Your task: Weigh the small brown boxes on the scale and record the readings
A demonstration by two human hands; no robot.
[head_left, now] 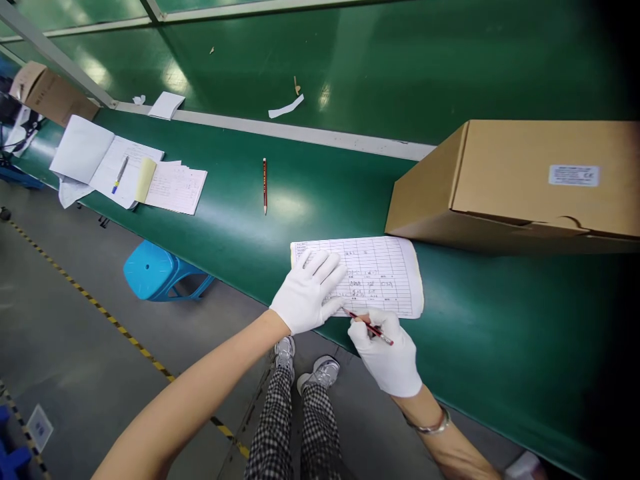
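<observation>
Green bench (300, 193), grey floor (75, 347); gloved left hand (307, 293) flat, fingers spread, on white ruled form (385, 267), right hand (387, 357) pinching red pencil (367, 325).

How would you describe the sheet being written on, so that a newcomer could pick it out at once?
Start at the big cardboard box on the green table; a gridded form sheet lies by its near-left corner, at the table edge. Unlike the papers farther left, it lies under the gloved left hand, and the right hand holds a red pencil to it.
</observation>
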